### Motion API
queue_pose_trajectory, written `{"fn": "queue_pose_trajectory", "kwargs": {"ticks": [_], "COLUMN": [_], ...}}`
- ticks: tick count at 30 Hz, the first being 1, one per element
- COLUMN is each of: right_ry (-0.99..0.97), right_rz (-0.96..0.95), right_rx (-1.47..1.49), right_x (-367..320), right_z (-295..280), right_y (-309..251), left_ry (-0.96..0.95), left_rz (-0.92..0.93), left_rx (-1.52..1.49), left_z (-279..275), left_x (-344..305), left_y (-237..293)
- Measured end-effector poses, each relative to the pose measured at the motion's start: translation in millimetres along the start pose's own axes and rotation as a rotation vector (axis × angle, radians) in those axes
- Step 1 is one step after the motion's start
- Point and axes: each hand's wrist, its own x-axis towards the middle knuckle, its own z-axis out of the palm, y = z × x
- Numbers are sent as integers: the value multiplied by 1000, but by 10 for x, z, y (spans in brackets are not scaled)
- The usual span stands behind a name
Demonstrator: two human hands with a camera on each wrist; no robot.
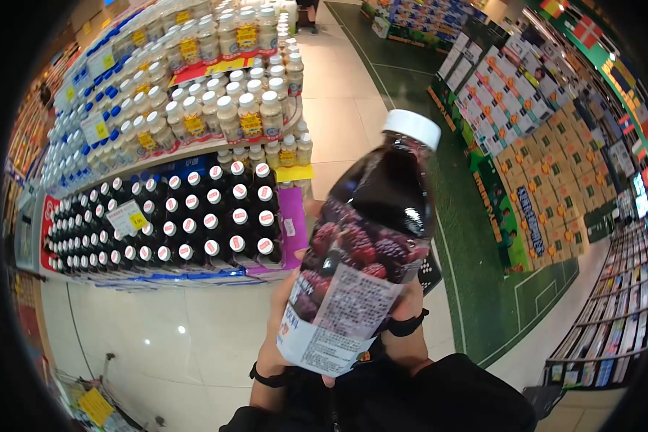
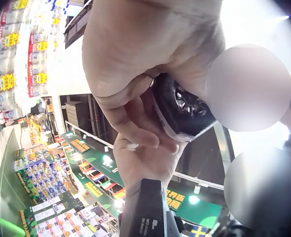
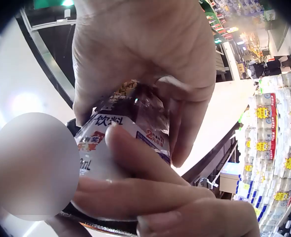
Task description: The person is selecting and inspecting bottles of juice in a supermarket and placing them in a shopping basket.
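Both hands hold up one dark berry-juice bottle (image 1: 363,245) close in front of me; it has a white cap and a blackberry label and leans to the right. My left hand (image 1: 284,291) grips its lower left side and my right hand (image 1: 412,302) grips its lower right, the fingers mostly hidden behind the label. In the left wrist view the left hand (image 2: 145,64) wraps the dark bottle (image 2: 182,106). The right wrist view shows the right hand (image 3: 145,54) curled over the bottle's label (image 3: 118,140), with the left hand's fingers (image 3: 150,192) below it.
A store display (image 1: 194,216) at the left carries rows of dark white-capped bottles, with pale bottles (image 1: 216,108) on the tier above. Stacked cartons (image 1: 547,158) line a green floor mat (image 1: 475,252) at the right. Racks (image 1: 612,324) stand at the far right, pale tile floor (image 1: 165,338) below.
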Motion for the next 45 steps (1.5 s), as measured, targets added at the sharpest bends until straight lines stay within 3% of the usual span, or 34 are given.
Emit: {"fn": "queue_pose_trajectory", "kwargs": {"ticks": [2,4,12,19,25,29,31,33,38,41,44,45], "right_ry": [9,23,-10,-43,46,13,-224,-337,-118,-46,23,40], "right_rz": [-15,-23,-181,-287,-334,-322,-552,-636,-385,-330,-296,-290], "right_rx": [-7,-10,-61,-147,-139,-111,-71,-38,-55,-35,14,30], "right_x": [-56,-106,-265,-272,-410,-336,-209,-182,-466,-487,-510,-507], "right_z": [188,297,221,150,195,135,-21,-72,90,146,165,147], "right_y": [-17,-25,33,37,136,186,277,253,113,108,166,200], "left_ry": [96,130,25,-75,-179,-158,-204,-248,-290,-234,-376,-456], "left_rz": [-258,-358,-338,-444,-537,-498,-489,-343,-293,-288,-273,-104], "left_rx": [-221,-342,-411,-439,-505,-361,-276,-502,-668,-418,-691,-157], "left_z": [30,34,128,263,160,110,113,193,269,262,187,116], "left_x": [-13,-51,-109,-179,-232,-254,-226,-180,-139,-108,-65,-84], "left_y": [241,315,388,354,302,302,327,358,374,365,298,311]}}
